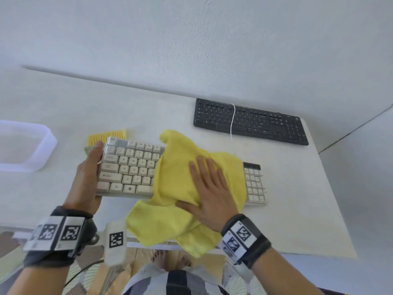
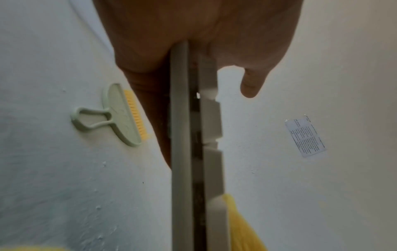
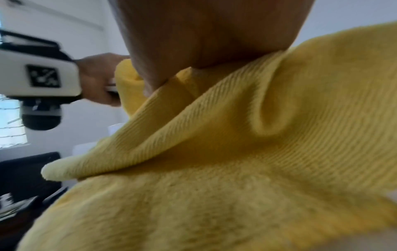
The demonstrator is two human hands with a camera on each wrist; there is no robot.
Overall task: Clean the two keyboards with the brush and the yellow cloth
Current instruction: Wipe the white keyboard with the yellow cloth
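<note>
A cream keyboard (image 1: pixel 127 167) lies near the table's front edge. My left hand (image 1: pixel 89 173) grips its left end, thumb on the key side (image 2: pixel 250 84) and fingers underneath, the end raised off the table. The yellow cloth (image 1: pixel 180 179) covers the keyboard's middle and hangs over the front edge. My right hand (image 1: pixel 209 188) lies flat on the cloth (image 3: pixel 214 169), fingers straight, pressing it onto the keys. The green brush (image 2: pixel 120 115) with yellow bristles (image 1: pixel 107 136) lies on the table behind the keyboard's left end. A black keyboard (image 1: pixel 251 122) sits at the back right.
A thin white cable (image 1: pixel 232 122) runs across the black keyboard towards the cream one. A translucent white tray (image 1: pixel 27 145) stands at the left. The white table (image 1: pixel 148 107) ends against a wall behind and drops off at the right; floor and bare feet show below.
</note>
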